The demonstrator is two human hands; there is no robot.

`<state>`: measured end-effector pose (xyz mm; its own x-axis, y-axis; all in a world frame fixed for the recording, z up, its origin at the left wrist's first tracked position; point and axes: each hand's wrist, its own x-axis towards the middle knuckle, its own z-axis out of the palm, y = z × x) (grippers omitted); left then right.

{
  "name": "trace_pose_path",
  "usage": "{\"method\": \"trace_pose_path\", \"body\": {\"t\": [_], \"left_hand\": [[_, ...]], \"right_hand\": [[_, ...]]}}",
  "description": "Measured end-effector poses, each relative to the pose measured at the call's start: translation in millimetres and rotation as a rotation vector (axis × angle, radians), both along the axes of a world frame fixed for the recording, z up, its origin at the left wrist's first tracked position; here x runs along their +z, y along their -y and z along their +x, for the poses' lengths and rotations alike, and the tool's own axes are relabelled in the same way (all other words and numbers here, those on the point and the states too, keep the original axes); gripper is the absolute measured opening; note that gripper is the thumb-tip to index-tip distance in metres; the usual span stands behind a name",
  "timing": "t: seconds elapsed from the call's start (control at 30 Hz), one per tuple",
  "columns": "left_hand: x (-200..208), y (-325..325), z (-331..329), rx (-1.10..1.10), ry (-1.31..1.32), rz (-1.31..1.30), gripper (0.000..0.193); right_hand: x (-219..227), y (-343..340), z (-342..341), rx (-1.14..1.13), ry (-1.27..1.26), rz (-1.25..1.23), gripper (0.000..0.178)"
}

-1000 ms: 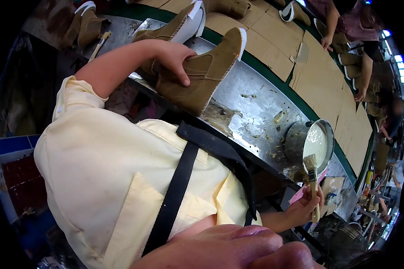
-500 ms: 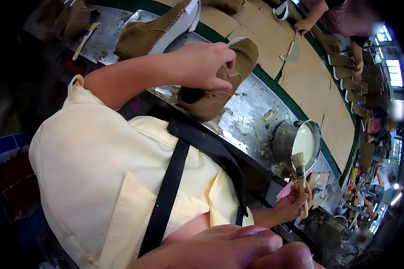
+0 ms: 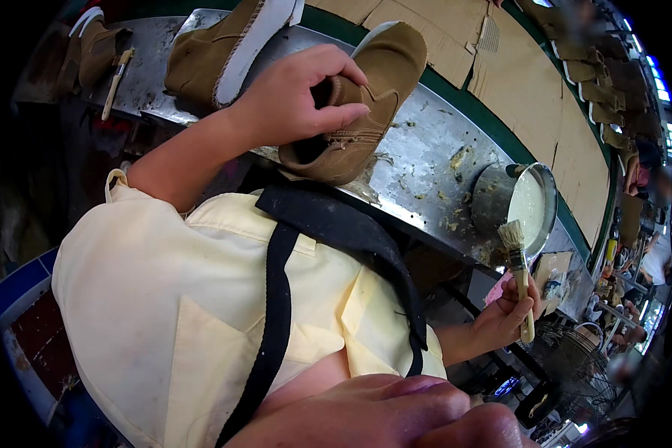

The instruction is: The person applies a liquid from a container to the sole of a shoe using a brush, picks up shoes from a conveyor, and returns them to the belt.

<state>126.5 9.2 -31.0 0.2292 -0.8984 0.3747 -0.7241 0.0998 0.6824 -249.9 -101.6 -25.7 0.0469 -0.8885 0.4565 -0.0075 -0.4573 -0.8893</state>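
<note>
My left hand [image 3: 287, 93] is closed on a brown suede shoe [image 3: 392, 78], thumb and fingers pinching the upper beside its opening. The shoe rests near the front edge of the metal bench [image 3: 418, 160], its pale sole edge showing at the far end. Lower right, my right hand [image 3: 511, 313] grips the wooden handle of a flat paintbrush [image 3: 520, 272], bristles upward. Those bristles overlap the near rim of a metal pot [image 3: 491, 196] in view; whether they touch it, I cannot tell. Inside the tilted-looking pot is a white liquid [image 3: 530, 205].
Another brown shoe [image 3: 194, 63] with a white sole lies left of my left hand. A second brush [image 3: 116, 84] rests at the bench's left end. Cardboard sheets [image 3: 534, 104] cover the green-edged surface beyond. More shoes [image 3: 603, 93] line its far side. A wire-caged fan [image 3: 575, 366] stands lower right.
The whole view has shifted a little. Both hands keep their holds, and the brush stays beside the pot. A co-worker's hand on the cardboard has nearly left the top of the view.
</note>
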Motion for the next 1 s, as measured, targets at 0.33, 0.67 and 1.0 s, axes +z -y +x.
{"method": "trace_pose_path", "body": {"t": [0.33,0.67,1.0], "left_hand": [[-7,0,-29,0.013,-0.234,-0.173,0.046],[-28,8,-25,-0.076,-0.382,-0.296,0.039],[-49,-44,35,-0.173,-0.730,-0.183,0.036]], "right_hand": [[3,7,11,0.077,-0.010,0.039,0.031],[14,9,27,0.032,-0.166,0.031,0.030],[12,4,39,0.044,-0.097,-0.028,0.029]]}}
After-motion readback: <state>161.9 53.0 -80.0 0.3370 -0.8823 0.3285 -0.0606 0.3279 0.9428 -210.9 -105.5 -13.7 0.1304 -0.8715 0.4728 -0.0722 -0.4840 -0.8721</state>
